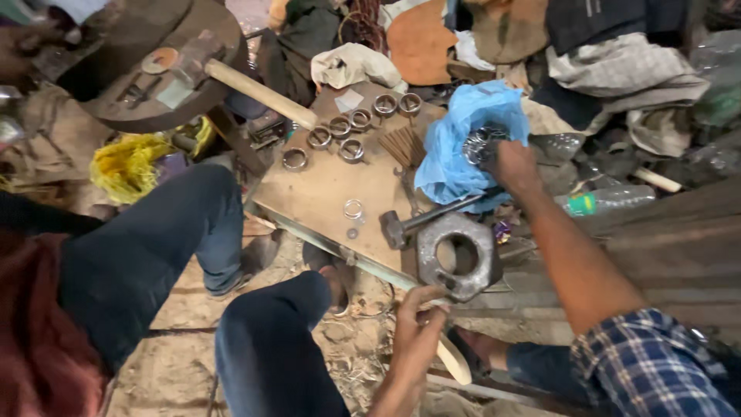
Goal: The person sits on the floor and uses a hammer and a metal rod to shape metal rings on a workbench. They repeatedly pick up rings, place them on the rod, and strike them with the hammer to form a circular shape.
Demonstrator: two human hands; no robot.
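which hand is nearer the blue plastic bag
Right. The right hand reaches into the blue plastic bag; the left hand is well below it, by the big hexagonal nut.

Right hand (pixel 511 164): fingertips buried in the crumpled blue plastic bag (pixel 463 147); grip on the metal rings inside cannot be judged, rings there blurred. Left hand (pixel 417 324): fingers curl over the near edge of the wooden board bench (pixel 324 193); what they clasp is unclear. Pale wooden handle (pixel 455 363) partly hidden behind that hand. Small ring and washer (pixel 353 210) on the board: too small to identify. Upper-left dark hand (pixel 23 46) cut off by frame edge.
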